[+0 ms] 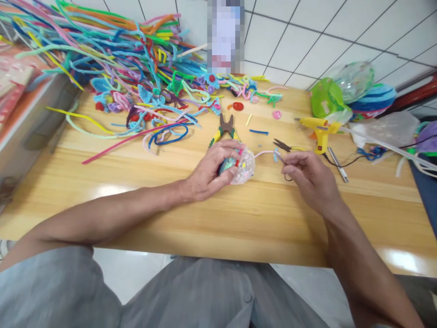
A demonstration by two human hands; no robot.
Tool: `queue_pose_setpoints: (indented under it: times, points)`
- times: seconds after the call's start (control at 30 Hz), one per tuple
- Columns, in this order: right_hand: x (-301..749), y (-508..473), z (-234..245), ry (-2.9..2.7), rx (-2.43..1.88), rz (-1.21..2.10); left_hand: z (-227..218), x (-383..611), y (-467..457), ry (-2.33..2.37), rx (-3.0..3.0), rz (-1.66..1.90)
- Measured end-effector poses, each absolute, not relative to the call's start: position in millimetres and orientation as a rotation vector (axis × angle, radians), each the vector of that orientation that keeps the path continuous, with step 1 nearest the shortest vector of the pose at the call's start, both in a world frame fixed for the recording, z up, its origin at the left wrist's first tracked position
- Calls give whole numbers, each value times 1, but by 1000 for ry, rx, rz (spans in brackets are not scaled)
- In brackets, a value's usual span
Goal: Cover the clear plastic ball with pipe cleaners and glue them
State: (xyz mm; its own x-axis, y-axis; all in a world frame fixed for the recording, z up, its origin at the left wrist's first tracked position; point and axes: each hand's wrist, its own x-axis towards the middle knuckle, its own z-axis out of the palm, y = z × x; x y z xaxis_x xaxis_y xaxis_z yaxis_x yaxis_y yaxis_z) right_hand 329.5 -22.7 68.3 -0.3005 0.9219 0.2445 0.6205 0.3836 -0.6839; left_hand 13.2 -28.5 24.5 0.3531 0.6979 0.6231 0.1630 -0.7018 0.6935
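My left hand (213,172) is wrapped round a clear, bumpy ball (247,166) with coloured specks, just above the table. Bits of green and red show between the fingers. A pale pink pipe cleaner (263,153) runs from the ball toward my right hand (309,176). My right thumb and forefinger pinch its far end, where a short light blue piece (276,155) crosses it. Behind my right hand lies a dark-jawed tool (282,145) with a yellow handle, partly hidden. Pliers (226,124) with green and yellow handles lie just beyond my left hand.
Many pipe cleaners (112,52) are heaped at the back left, with loose ones (136,139) in front. A yellow glue gun (321,132) with a cord stands at the right, near a silver pen-like stick (337,165). Balloon-like balls (326,98) lie behind it.
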Motion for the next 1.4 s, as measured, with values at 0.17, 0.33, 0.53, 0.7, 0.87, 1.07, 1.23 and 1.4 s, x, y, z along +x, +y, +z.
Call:
queue_pose_setpoints:
  times: [0.17, 0.33, 0.53, 0.7, 0.87, 1.07, 1.23, 1.4]
  points:
    - [290, -31, 94, -2049, -1030, 854, 22, 14, -28, 724, 2067, 1371]
    - [265, -30, 104, -2104, -965, 715, 21, 15, -28, 736, 2029, 1352]
    - [255, -27, 93, -2130, -1011, 490, 19, 16, -29, 722, 1991, 1369]
    - [251, -28, 76, -2122, -953, 408, 18, 17, -29, 703, 1974, 1390]
    - [253, -27, 67, -2142, -895, 352, 19, 16, -29, 709, 2002, 1371]
    - [249, -28, 61, -2137, -805, 299, 18, 17, -29, 705, 1996, 1401]
    - [245, -28, 56, -2114, -825, 244, 19, 16, -29, 697, 2000, 1393]
    - [243, -27, 52, -2112, -752, 168, 21, 17, -30, 694, 2005, 1404]
